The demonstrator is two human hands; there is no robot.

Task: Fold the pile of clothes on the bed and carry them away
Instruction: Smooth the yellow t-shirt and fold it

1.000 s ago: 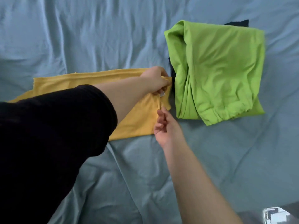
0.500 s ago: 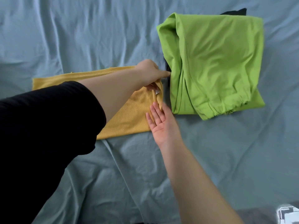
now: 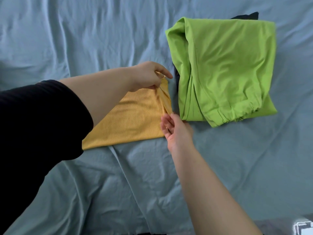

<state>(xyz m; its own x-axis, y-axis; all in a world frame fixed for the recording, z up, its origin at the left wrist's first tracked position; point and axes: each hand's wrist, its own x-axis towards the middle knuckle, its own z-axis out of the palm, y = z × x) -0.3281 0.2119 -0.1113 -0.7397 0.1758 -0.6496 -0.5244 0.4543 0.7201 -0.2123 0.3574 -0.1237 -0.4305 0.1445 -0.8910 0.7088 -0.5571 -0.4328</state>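
Observation:
A yellow ribbed garment [image 3: 133, 121] lies flat on the blue bed sheet [image 3: 84, 39], partly hidden under my left arm in a black sleeve. My left hand [image 3: 149, 76] pinches the garment's far right corner and lifts it slightly. My right hand [image 3: 174, 131] touches the same right edge lower down, fingertips pinching the raised fold. To the right lies a folded bright green garment [image 3: 225, 68] on top of a dark piece of clothing [image 3: 245, 16] that shows only at the back.
The wrinkled sheet stretches bare to the left and toward me. A white object [image 3: 303, 228] sits at the bottom right corner, by a dark strip at the bed's near edge.
My right hand turned from lying flat on the yellow edge to pinching it. My left hand has raised the corner, so the right edge now stands up in a fold.

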